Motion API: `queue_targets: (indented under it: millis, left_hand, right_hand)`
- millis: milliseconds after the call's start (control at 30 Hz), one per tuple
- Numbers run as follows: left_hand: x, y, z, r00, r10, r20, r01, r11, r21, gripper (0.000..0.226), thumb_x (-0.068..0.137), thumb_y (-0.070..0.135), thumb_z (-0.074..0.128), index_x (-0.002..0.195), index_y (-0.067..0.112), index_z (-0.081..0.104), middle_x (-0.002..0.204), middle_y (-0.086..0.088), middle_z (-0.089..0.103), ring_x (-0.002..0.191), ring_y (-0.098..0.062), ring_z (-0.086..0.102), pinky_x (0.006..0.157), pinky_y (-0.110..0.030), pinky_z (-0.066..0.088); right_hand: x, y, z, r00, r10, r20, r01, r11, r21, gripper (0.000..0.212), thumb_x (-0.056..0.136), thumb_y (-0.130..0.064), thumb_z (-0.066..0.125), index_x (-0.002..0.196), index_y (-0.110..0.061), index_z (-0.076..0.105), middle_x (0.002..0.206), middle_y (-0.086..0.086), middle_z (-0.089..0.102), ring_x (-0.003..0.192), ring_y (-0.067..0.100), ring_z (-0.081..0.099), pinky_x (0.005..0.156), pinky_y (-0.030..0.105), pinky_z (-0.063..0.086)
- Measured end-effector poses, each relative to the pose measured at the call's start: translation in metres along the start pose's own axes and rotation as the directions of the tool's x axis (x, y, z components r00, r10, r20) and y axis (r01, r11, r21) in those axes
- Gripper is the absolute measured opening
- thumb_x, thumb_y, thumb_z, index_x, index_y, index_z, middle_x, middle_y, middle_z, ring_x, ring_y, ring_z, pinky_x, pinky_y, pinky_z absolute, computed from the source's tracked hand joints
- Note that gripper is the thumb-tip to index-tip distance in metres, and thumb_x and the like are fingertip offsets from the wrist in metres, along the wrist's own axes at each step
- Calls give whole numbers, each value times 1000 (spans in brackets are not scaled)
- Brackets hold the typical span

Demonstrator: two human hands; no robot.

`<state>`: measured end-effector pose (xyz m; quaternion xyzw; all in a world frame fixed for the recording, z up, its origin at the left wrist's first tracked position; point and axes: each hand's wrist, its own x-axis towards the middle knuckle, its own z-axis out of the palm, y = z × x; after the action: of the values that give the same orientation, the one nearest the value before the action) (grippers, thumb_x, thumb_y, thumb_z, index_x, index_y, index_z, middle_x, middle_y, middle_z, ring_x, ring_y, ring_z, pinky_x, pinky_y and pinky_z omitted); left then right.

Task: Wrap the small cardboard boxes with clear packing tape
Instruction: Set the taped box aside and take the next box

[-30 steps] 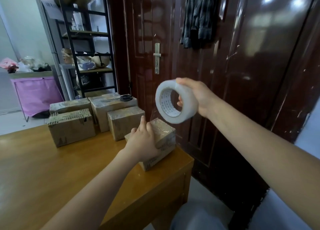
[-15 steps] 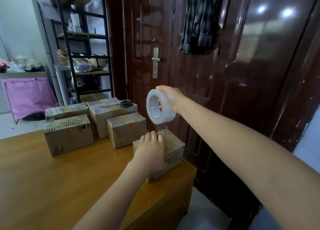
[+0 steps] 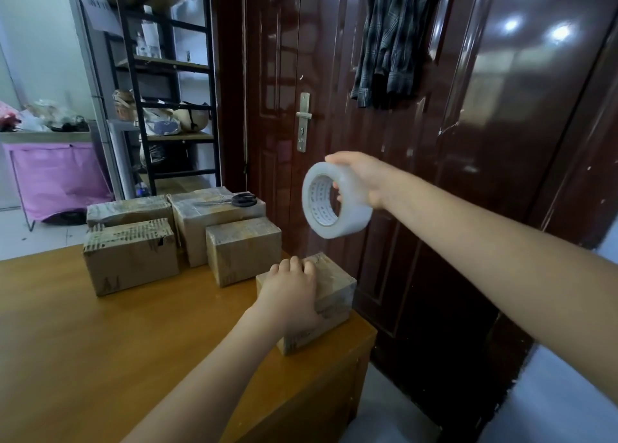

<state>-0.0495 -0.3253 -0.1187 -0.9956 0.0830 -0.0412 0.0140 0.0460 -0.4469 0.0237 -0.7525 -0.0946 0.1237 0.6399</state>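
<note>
Head view: nearest, at 6 o'clock, the left hand (image 3: 291,295) lies flat with straight fingers on the small cardboard box (image 3: 329,300), which sits at the table (image 3: 100,359) corner. Above it, toward 1 o'clock, the right hand (image 3: 363,178) grips the tape roll (image 3: 336,200), fingers through its core. A clear strip seems to run down to the box; if pulled sideways, it may wrinkle, or drag the box off the edge. Farther, at 10 o'clock, four other boxes (image 3: 242,250) wait.
</note>
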Motion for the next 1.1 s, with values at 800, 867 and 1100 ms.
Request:
queue_targets:
  millis: [800,867,1100]
  left_hand:
    - [-5,8,-9,1000,18,10,-18,1000,0,91,83,53,66,149,10,22,151,-11,32,138,-30,31,114,-43,26]
    - [-8,10,-8,998,57,-13,-56,997,45,93,84,52,64,152,9,17,157,-12,23,142,-31,25,116,-43,23]
    - [-13,7,-5,977,204,-58,-199,977,78,96,88,55,59,155,12,5,163,-11,7,148,-29,9,119,-41,12]
  right_hand:
    - [-102,33,-48,984,-127,-127,126,992,-16,22,92,-30,62,78,-14,68,46,-3,53,45,10,54,50,26,44]
    - [-76,20,-45,982,-128,-138,134,990,37,26,91,-31,62,70,-16,64,46,-3,52,45,10,53,52,26,43]
    - [0,12,-20,976,-48,-214,60,997,48,32,84,-38,68,97,-9,68,68,5,62,57,16,60,59,30,50]
